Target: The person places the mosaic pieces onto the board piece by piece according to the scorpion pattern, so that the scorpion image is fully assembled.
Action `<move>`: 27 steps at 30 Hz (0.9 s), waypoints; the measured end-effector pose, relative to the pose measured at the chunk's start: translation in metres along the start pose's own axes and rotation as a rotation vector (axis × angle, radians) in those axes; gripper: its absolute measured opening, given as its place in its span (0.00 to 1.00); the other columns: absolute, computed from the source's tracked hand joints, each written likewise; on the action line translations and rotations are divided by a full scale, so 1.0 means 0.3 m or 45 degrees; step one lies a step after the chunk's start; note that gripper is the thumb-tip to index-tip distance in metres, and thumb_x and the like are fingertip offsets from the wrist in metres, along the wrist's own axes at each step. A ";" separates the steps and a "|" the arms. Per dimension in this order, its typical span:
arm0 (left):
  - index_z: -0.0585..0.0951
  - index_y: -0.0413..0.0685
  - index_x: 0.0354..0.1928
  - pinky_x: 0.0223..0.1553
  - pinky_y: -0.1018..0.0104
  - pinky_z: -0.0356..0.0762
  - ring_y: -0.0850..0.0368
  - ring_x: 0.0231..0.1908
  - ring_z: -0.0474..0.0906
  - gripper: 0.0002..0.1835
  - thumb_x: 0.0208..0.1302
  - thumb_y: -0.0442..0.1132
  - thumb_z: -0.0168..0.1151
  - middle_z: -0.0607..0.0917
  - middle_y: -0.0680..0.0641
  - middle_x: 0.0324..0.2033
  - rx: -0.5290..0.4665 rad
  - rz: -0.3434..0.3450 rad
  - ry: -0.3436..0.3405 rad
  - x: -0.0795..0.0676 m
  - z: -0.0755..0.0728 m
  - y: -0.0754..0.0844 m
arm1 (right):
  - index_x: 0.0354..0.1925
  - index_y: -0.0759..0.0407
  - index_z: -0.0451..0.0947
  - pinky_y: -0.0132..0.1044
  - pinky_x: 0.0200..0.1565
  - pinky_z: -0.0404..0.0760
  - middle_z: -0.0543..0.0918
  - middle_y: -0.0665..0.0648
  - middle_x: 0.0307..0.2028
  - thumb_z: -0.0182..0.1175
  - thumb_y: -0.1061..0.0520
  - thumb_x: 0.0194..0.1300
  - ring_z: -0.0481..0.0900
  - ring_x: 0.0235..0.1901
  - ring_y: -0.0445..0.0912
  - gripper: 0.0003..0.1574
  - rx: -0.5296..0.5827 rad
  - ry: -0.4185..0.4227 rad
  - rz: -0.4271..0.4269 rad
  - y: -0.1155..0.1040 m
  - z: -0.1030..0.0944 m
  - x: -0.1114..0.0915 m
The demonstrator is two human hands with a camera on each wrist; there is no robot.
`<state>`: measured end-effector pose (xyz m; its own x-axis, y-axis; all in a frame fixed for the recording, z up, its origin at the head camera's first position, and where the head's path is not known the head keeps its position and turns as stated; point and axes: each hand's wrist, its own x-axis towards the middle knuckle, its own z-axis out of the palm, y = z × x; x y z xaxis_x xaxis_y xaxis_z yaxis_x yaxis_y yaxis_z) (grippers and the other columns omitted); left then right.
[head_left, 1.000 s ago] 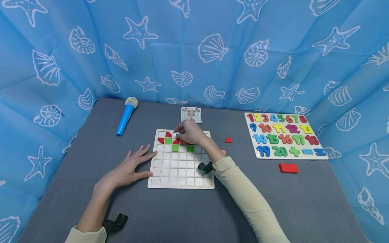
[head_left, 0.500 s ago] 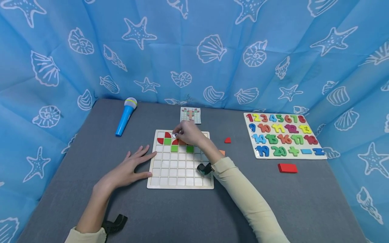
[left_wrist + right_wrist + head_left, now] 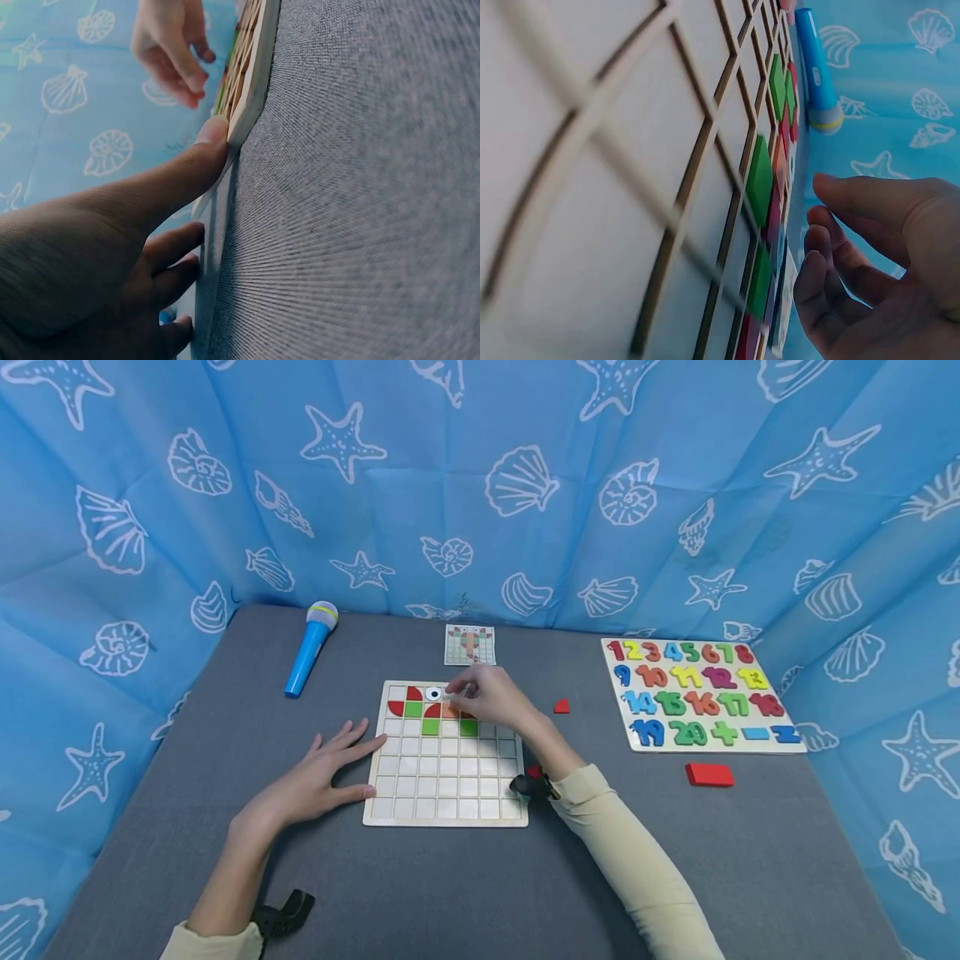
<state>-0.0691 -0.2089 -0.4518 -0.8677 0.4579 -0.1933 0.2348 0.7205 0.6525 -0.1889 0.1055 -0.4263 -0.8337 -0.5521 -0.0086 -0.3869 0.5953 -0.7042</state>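
White and black, the eye tile (image 3: 433, 694) is sitting in the board's (image 3: 446, 822) top row. The right hand (image 3: 489, 695) is hanging beside it — fingers curving loosely, thumb tip apart. The left hand (image 3: 318, 781) is touching the board's left edge — fingers spread.

pale grid board (image 3: 447, 787), flat | eye tile (image 3: 433, 694), top row | green square tiles (image 3: 431, 727), rows two and three
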 end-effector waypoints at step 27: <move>0.68 0.64 0.83 0.75 0.11 0.35 0.22 0.85 0.45 0.45 0.68 0.61 0.73 0.57 0.30 0.85 -0.046 0.074 0.045 0.006 0.016 -0.043 | 0.59 0.69 0.86 0.56 0.55 0.82 0.86 0.71 0.56 0.70 0.61 0.73 0.81 0.51 0.60 0.19 -0.259 0.195 0.343 0.249 -0.230 -0.346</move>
<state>-0.0715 -0.2148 -0.4642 -0.8681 0.4794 -0.1288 0.2698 0.6735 0.6881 -0.1583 0.2476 -0.4290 -0.9597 -0.2750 -0.0574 -0.2028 0.8196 -0.5358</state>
